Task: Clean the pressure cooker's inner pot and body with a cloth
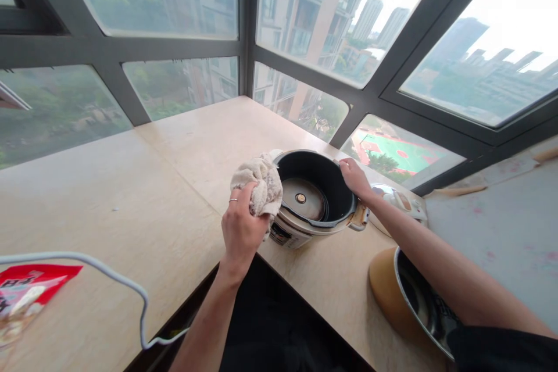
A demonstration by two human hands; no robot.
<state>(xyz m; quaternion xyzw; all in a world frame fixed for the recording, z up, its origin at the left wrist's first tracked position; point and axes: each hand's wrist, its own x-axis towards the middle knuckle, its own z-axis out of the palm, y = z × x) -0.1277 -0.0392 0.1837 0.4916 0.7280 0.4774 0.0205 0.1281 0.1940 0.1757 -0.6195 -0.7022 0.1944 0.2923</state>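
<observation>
A cooker body (300, 238) with a dark, open interior stands near the window corner of the counter; a metal plate with a small round centre shows at its bottom. My left hand (244, 224), a ring on one finger, grips a crumpled, stained cloth (261, 183) against the cooker's left side. On the cooker's far right rim, my right hand (355, 179) is closed over the edge, its fingertips partly hidden. A tan pot (384, 279) with a shiny inside lies tilted below my right forearm.
Behind my right forearm, a round lid (403, 203) rests by the wall. A white cable (104, 270) curves across the counter (131, 186) at the left, beside a red packet (37, 296). Framed windows border the counter's far edges.
</observation>
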